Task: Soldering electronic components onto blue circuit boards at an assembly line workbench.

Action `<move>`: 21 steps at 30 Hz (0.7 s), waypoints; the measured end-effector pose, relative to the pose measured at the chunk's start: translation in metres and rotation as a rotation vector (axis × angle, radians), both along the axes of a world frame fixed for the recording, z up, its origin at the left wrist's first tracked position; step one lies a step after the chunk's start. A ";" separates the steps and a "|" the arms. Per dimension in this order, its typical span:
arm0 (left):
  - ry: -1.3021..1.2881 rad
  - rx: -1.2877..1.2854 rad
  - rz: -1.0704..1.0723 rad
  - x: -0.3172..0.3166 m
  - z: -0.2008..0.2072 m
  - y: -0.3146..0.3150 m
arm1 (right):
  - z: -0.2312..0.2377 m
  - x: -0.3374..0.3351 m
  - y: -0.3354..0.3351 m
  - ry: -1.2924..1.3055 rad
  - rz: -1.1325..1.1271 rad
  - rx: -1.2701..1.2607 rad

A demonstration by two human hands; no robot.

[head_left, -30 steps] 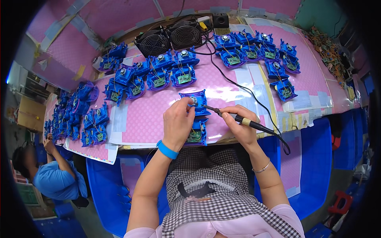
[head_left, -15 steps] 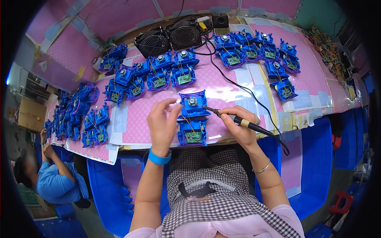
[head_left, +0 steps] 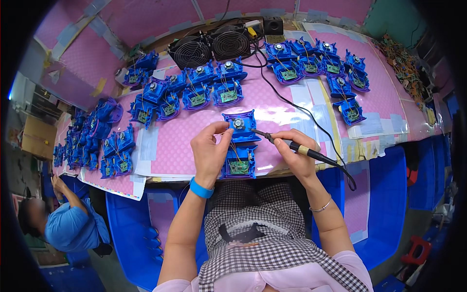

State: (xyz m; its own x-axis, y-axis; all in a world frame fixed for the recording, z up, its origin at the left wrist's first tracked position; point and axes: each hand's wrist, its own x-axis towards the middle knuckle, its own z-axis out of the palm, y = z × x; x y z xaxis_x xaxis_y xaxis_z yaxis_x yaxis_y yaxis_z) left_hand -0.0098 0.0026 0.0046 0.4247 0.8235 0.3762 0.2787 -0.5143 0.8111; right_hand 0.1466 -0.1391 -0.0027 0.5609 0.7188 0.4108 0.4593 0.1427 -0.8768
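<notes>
A blue plastic housing half with a round speaker lies in front of me. Just nearer is its partner half, holding a green circuit board; thin wires run between the two. My left hand is at the left edge of the speaker half, thumb and forefinger pinched on a thin wire. What kind of wire it is, I cannot make out. My right hand grips a soldering iron like a pen. Its tip points left, at the right side of the speaker half.
Similar blue housings stand in rows at the back and left. Two black fans sit behind them. The iron's black cable crosses the table. Blue bins are below the table edge. A co-worker sits at far left.
My left hand has moved right and its fingers have closed in beside the speaker half. The soldering iron has barely moved. The whole view has shifted slightly.
</notes>
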 end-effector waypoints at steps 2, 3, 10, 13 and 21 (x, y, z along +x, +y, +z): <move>-0.061 -0.160 -0.006 0.005 0.004 -0.001 | 0.001 0.000 -0.001 0.002 0.005 -0.003; -0.060 -0.160 -0.006 0.005 0.004 -0.001 | 0.001 0.000 -0.001 0.005 0.010 -0.005; 0.260 0.220 -0.216 0.010 -0.002 0.005 | -0.003 0.005 -0.001 0.006 -0.018 0.092; 0.316 0.222 -0.224 0.012 -0.001 0.004 | -0.003 0.006 -0.002 0.018 -0.018 0.093; 0.349 0.245 -0.200 0.013 -0.003 0.003 | -0.001 0.006 -0.004 0.020 0.002 0.072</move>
State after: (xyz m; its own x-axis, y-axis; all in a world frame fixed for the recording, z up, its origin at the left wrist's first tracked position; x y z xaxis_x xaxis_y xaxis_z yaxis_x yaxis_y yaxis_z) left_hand 0.0035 0.0057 0.0013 0.7020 0.6170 0.3556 0.3889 -0.7505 0.5344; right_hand 0.1524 -0.1433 -0.0032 0.5679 0.6888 0.4507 0.4417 0.2071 -0.8730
